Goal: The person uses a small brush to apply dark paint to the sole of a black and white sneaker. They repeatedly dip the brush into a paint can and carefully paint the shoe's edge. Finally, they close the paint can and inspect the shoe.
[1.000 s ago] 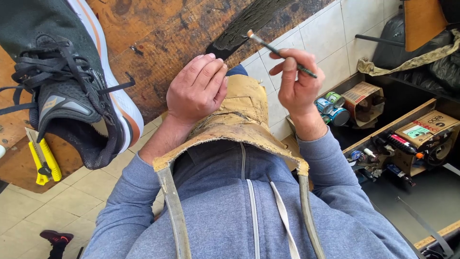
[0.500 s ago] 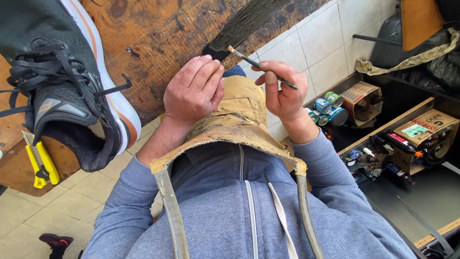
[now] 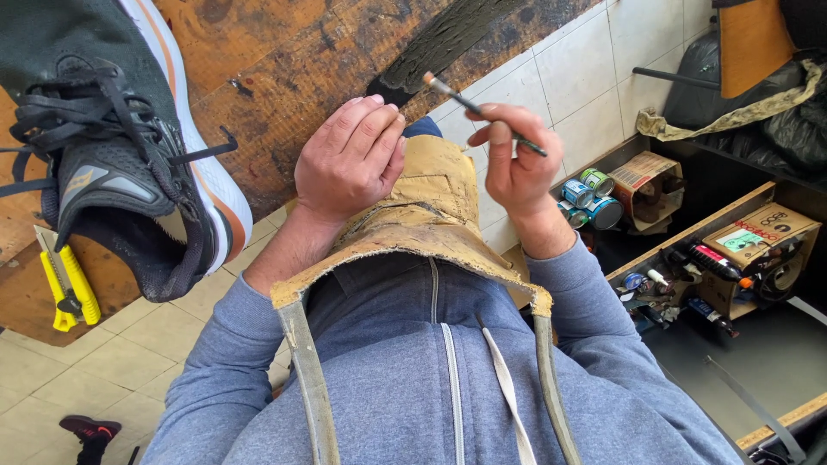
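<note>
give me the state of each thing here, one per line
right hand: pinching a thin brush
brush: tilted, bristles up and to the left, clear of the board
left hand: curled, resting on the tan apron
apron: worn, edge frayed
shoe: laced, lying on the wooden board
yellow knife: lying flat beside the shoe
cans: lids on, on the floor

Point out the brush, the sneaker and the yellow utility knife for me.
brush (image 3: 508, 129), head view, on the thin dark handle just above the right hand (image 3: 517, 168).
sneaker (image 3: 112, 172), head view, on the dark grey toe area below the laces.
yellow utility knife (image 3: 69, 288), head view, on its yellow body.
</note>
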